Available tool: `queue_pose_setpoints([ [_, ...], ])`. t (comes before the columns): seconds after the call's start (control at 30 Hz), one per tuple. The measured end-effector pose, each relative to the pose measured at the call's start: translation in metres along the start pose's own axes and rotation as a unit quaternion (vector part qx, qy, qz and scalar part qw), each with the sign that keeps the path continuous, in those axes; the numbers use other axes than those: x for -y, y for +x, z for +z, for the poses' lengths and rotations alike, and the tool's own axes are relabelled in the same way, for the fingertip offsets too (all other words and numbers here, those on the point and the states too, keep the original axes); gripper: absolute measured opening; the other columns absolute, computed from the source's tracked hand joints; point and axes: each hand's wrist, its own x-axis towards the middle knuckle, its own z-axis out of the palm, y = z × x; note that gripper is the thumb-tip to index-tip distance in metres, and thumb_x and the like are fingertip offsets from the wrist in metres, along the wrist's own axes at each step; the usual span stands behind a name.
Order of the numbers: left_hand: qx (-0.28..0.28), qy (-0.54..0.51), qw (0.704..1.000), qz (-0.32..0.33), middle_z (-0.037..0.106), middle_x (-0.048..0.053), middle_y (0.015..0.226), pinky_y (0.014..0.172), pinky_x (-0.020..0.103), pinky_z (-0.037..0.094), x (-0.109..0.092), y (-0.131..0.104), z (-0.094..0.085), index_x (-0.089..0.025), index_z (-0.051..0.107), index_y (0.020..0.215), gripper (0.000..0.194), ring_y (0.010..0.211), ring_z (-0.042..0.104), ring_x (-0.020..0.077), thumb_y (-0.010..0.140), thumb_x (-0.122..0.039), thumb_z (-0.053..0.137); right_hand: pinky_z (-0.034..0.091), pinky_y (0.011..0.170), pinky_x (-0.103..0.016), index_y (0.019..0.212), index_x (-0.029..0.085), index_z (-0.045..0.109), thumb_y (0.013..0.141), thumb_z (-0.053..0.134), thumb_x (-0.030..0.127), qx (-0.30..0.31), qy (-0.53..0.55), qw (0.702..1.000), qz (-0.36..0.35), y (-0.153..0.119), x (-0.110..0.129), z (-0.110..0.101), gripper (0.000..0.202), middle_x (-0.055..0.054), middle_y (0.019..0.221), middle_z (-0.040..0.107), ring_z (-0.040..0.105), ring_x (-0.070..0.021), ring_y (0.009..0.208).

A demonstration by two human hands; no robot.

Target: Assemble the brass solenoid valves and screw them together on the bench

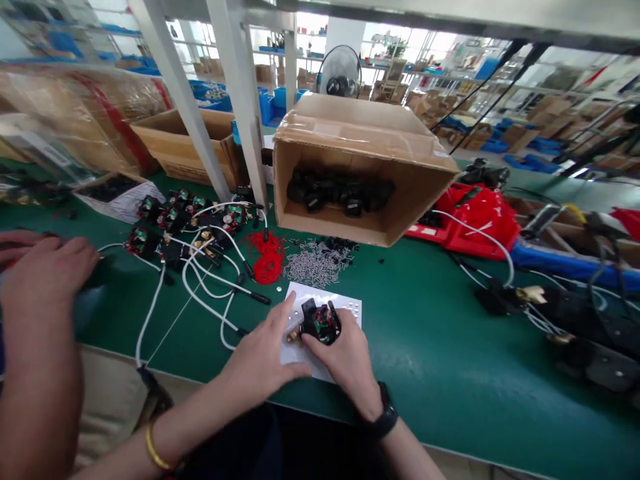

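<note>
Forearms (215, 403), hands (350, 353) around black housing (324, 324)

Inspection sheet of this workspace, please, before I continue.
Surface: green tabletop; flat white sheet beneath the work.
Job's things: boxy black housing with green circuit board; brass-coloured fitting.
Clutter: heap of silver metal pieces; thin red loops; open brown cardboard box holding black parts.
Hands: right hand grips the housing; left hand spread nearby, contact unclear.
Cables: white cables with black ends, looped left, others right.
Surroundings: co-worker's hand far left; round dark fan behind.
</note>
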Motion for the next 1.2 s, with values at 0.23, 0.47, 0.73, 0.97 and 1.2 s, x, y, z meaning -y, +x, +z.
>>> queue_pose_setpoints([
  [0.23, -0.186, 0.049, 0.98, 0.049, 0.051, 0.015, 0.119, 0.099, 0.051, 0.033, 0.012, 0.001, 0.063, -0.017, 0.038, 0.126, 0.062, 0.113, 0.047, 0.0321, 0.07, -0.023, 0.063, 0.046, 0.071, -0.03, 0.098, 0.015, 0.062, 0.077, 0.058, 0.038, 0.055, 0.175, 0.983, 0.012, -0.013, -0.013, -0.008, 0.031, -0.005, 0.08, 0.062, 0.06, -0.0186, 0.076],
  [0.47, 0.131, -0.211, 0.969, 0.001, 0.059, 0.007, 0.101, 0.079, 0.036, 0.049, -0.007, 0.033, 0.023, -0.018, 0.049, 0.11, 0.063, 0.09, 0.059, 0.0254, 0.058, -0.043, 0.075, 0.031, 0.037, -0.018, 0.068, 0.012, 0.062, 0.086, 0.023, 0.065, -0.138, 0.439, 0.876, 0.146, 0.013, -0.073, -0.039, 0.068, 0.002, 0.045, 0.043, 0.039, -0.0064, 0.038],
  [0.73, 0.281, 0.004, 0.95, 0.137, 0.031, 0.013, 0.144, 0.106, 0.041, 0.027, -0.017, 0.077, 0.039, -0.017, 0.036, 0.134, 0.096, 0.129, 0.032, 0.0317, 0.056, -0.061, 0.071, 0.053, 0.058, -0.028, 0.081, 0.014, 0.057, 0.066, 0.071, 0.043, -0.164, 0.408, 0.883, 0.163, 0.033, -0.081, -0.004, 0.035, -0.006, 0.069, 0.066, 0.062, -0.0158, 0.058],
  [0.97, 0.295, 0.033, 0.949, 0.104, 0.023, 0.015, 0.146, 0.104, 0.041, 0.031, -0.013, 0.077, 0.04, -0.015, 0.011, 0.143, 0.108, 0.128, 0.036, 0.0314, 0.062, -0.063, 0.065, 0.054, 0.057, -0.029, 0.08, 0.014, 0.058, 0.075, 0.064, 0.041, -0.195, 0.355, 0.9, 0.162, 0.032, -0.083, 0.002, 0.028, -0.005, 0.065, 0.065, 0.064, -0.0179, 0.059],
  [1.2, 0.292, 0.025, 0.951, 0.093, 0.028, 0.014, 0.144, 0.103, 0.042, 0.032, -0.011, 0.078, 0.04, -0.016, 0.017, 0.142, 0.099, 0.127, 0.037, 0.0307, 0.066, -0.055, 0.066, 0.055, 0.057, -0.03, 0.076, 0.016, 0.056, 0.076, 0.063, 0.045, -0.142, 0.335, 0.921, 0.137, 0.032, -0.084, -0.007, 0.029, -0.005, 0.064, 0.066, 0.064, -0.0185, 0.057],
])
